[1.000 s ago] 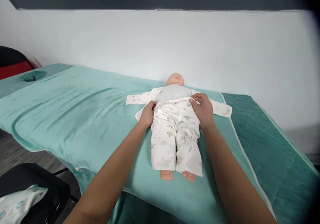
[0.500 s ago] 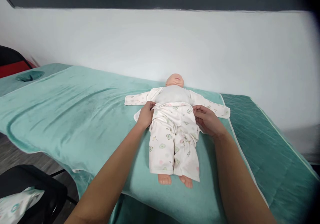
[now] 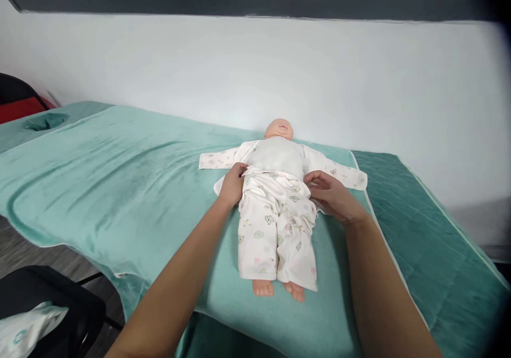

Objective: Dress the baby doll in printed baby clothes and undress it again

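Note:
A baby doll (image 3: 279, 128) lies on its back, head toward the wall and bare feet toward me. It wears white printed pants (image 3: 259, 235) and an opened long-sleeved top (image 3: 219, 159), its sleeves spread to both sides. Pale grey-white cloth (image 3: 275, 153) shows over its torso. At the left side of the waistband, my left hand (image 3: 233, 183) is closed on the pants. My right hand (image 3: 329, 194) is at the right side of the waist, its thumb and fingers curled together on the pants' edge; the fingertips are partly hidden.
A light green blanket (image 3: 120, 188) covers the bed, with a darker green quilted cover (image 3: 415, 230) at the right. A white wall (image 3: 199, 65) stands behind. At lower left, a black chair (image 3: 51, 289) holds a white package (image 3: 30, 329).
My right hand has shifted slightly left and down at the waistband. The waistband's right side now sits lower and more bunched. My left hand stays almost in place.

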`<state>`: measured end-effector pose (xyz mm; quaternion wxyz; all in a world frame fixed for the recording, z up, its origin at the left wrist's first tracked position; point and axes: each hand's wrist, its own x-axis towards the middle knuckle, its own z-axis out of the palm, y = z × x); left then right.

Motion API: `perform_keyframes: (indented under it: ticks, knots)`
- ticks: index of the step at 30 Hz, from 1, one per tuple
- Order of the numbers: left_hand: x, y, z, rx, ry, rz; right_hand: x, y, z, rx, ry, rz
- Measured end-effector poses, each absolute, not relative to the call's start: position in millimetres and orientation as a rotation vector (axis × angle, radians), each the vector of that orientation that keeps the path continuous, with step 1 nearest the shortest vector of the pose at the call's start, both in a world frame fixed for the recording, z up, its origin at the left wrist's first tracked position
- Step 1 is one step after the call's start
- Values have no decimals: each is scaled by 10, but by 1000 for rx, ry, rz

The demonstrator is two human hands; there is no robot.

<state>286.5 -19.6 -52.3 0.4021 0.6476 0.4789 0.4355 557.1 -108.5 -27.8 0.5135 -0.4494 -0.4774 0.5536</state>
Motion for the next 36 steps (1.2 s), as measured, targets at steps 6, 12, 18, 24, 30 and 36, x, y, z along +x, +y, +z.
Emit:
perform_keyframes:
  ticks: [6,12,18,24,30,36]
  knots:
    - [2867,-195,-519,1652,1189,1119,5562,-1049,-330,-1180,-1230,1202]
    - [2854,-172,-548,1671,1195,1117,5612,-1080,-287,-1256,-1391,1312]
    - [2867,-190,-508,1639,1218,1101,5561,-1089,-276,-1325,-1496,1136]
    - [2859,-196,-492,1564,1276,1069,5519,-1010,-356,-1379,-1414,853]
    - [2861,-156,-554,1581,1266,1115,5462,-844,-485,-1587,-1244,335]
    - [2854,-150,-532,1571,1229,1115,5440,-793,-533,-1720,-1190,481]
